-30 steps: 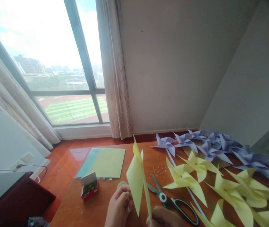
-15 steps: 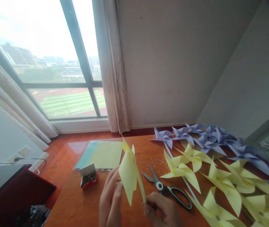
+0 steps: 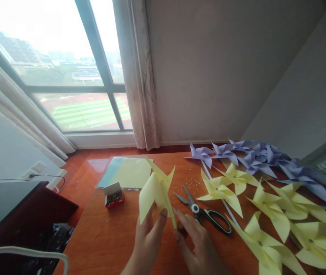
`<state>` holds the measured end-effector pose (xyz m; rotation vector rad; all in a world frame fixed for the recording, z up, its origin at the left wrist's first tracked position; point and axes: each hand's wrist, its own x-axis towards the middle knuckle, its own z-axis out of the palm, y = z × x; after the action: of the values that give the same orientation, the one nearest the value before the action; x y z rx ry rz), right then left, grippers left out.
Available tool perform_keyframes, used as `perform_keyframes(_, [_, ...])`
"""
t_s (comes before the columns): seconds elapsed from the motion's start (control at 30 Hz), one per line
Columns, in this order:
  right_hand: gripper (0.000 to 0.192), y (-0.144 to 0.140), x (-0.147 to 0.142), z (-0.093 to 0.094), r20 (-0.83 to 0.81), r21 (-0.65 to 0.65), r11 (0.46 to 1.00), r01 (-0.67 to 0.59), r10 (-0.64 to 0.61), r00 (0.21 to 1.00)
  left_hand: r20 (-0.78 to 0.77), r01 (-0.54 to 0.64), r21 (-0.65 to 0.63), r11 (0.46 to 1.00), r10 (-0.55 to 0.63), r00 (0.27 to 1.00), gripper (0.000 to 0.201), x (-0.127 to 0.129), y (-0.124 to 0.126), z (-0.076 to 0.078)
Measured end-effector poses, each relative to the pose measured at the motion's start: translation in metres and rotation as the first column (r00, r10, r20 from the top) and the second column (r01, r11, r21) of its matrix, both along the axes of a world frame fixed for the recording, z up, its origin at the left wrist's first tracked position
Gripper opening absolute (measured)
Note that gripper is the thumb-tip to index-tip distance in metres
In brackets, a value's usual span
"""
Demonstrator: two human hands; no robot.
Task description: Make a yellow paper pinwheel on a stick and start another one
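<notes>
A yellow paper pinwheel (image 3: 151,191) is held up between my hands above the wooden table, seen from its stick side. My left hand (image 3: 151,236) pinches its lower paper blade with the thumb in front and the fingers partly hidden behind. My right hand (image 3: 194,236) grips the lower part of the pinwheel's stick between thumb and fingers. Just right of my hands lie scissors (image 3: 197,210) with black handles, blades spread. Several finished yellow pinwheels (image 3: 220,191) lie farther right, some with a pale stick showing.
Purple pinwheels (image 3: 254,162) lie in rows at the back right. A small red box (image 3: 114,199) of dark bits, lid up, stands at left before yellow and blue paper sheets (image 3: 131,172). Tiny scraps (image 3: 193,183) lie behind the scissors. A white cable (image 3: 25,250) crosses the lower left.
The pinwheel has turned so its stick side faces me more. My left hand has moved from beside its blades to pinch a lower blade; my right hand still grips the stick.
</notes>
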<state>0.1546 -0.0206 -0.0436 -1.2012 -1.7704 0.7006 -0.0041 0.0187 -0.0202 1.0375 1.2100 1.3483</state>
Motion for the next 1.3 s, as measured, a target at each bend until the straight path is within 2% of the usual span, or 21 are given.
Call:
perform_keyframes(0.1, [0.06, -0.001, -0.001, 0.001, 0.007, -0.022, 1.0, -0.012, 0.012, 1.0, -0.009, -0.032, -0.011, 0.999, 0.032, 0.999, 0.033, 0.002, -0.001, 0.001])
perform_keyframes(0.2, [0.06, -0.001, -0.001, 0.004, 0.022, -0.033, 0.999, -0.029, 0.03, 0.999, -0.036, -0.05, -0.018, 0.999, 0.05, 0.998, 0.033, 0.003, -0.001, 0.001])
perform_keyframes(0.37, [0.059, -0.002, -0.002, 0.008, 0.005, -0.035, 0.998, -0.046, 0.046, 0.999, -0.04, 0.012, 0.046, 0.999, -0.01, 0.999, 0.036, 0.002, 0.0, -0.004])
perform_keyframes(0.47, [0.056, -0.002, -0.002, 0.011, -0.004, -0.02, 0.999, -0.041, 0.041, 0.999, -0.093, 0.024, 0.111, 0.994, -0.014, 0.996, 0.035, 0.001, 0.001, -0.006])
perform_keyframes(0.7, [0.056, -0.002, 0.0, 0.013, 0.009, -0.025, 0.999, -0.033, 0.033, 0.999, -0.232, 0.085, 0.178, 0.98, -0.042, 0.972, 0.029, -0.001, 0.004, -0.001])
perform_keyframes(0.9, [0.054, -0.002, 0.002, 0.014, -0.008, -0.084, 0.995, -0.051, 0.051, 0.999, -0.264, 0.143, 0.204, 0.969, -0.086, 0.961, 0.039, -0.001, 0.006, 0.003])
perform_keyframes(0.97, [0.054, 0.0, 0.003, 0.014, -0.049, -0.102, 0.994, -0.027, 0.022, 0.999, -0.302, 0.151, 0.234, 0.96, -0.076, 0.95, 0.042, -0.001, 0.004, 0.004])
perform_keyframes(1.07, [0.051, 0.003, 0.006, 0.011, -0.149, -0.156, 0.987, 0.042, -0.066, 0.987, -0.319, 0.096, 0.279, 0.956, -0.002, 0.948, 0.049, -0.004, 0.003, 0.006])
perform_keyframes(1.13, [0.041, 0.003, 0.006, 0.007, -0.257, -0.21, 0.977, 0.045, -0.099, 0.961, -0.268, 0.013, 0.261, 0.965, 0.059, 0.962, 0.049, -0.007, 0.005, 0.009])
perform_keyframes(1.2, [0.035, 0.003, 0.005, 0.003, -0.39, -0.255, 0.967, 0.013, -0.115, 0.914, -0.192, -0.078, 0.198, 0.977, 0.117, 0.974, 0.046, -0.011, 0.01, 0.012])
perform_keyframes(1.3, [0.041, 0.001, 0.0, 0.0, -0.536, -0.304, 0.952, -0.018, -0.156, 0.83, -0.059, -0.191, 0.039, 0.981, 0.193, 0.979, 0.046, -0.015, 0.02, 0.009])
